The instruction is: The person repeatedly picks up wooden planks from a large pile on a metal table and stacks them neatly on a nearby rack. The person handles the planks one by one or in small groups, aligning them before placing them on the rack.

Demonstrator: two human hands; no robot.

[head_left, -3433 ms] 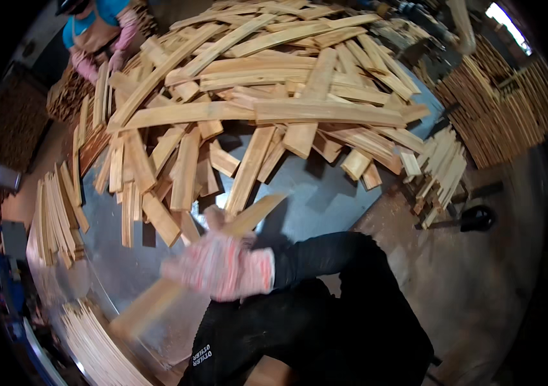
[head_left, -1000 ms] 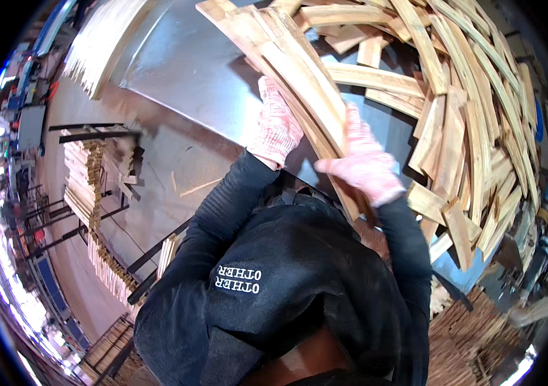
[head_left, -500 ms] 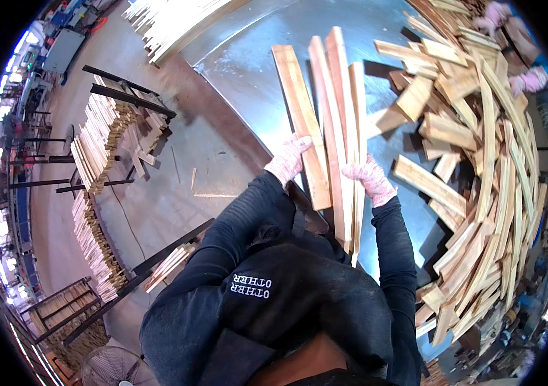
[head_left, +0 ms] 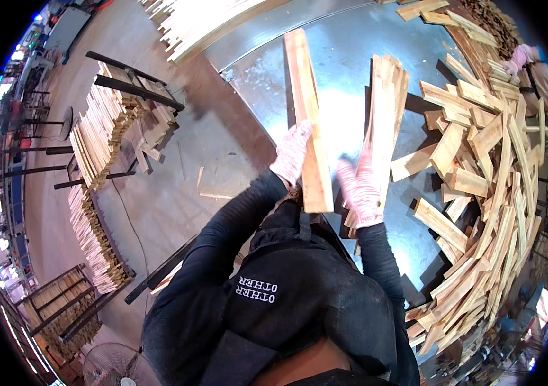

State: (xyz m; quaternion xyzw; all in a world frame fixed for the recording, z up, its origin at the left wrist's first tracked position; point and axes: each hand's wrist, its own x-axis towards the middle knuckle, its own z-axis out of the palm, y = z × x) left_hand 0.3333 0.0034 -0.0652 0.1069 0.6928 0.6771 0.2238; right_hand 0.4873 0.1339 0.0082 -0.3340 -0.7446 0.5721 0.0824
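My left hand (head_left: 293, 154), in a pink-and-white knit glove, is closed around the left edge of a pale wooden board (head_left: 308, 109). The board points away from me, over the metal table (head_left: 344, 38). To its right is my right hand (head_left: 360, 192), gloved alike and slightly blurred, with fingers stretched out and apart. It rests against the near left side of a small bundle of wooden boards (head_left: 387, 96), not wrapped around them. The hand hides part of the bundle's near end.
A large loose heap of boards (head_left: 479, 174) curves along the table's right side. A co-worker's gloved hand (head_left: 521, 58) is at the far right. More boards are stacked at the far edge (head_left: 203, 22) and on a floor rack (head_left: 97, 132). A fan (head_left: 114, 367) stands lower left.
Several boards that were between my hands now lie together farther right. My right hand has loosened and spread its fingers. My left hand still holds one board, now more upright in view.
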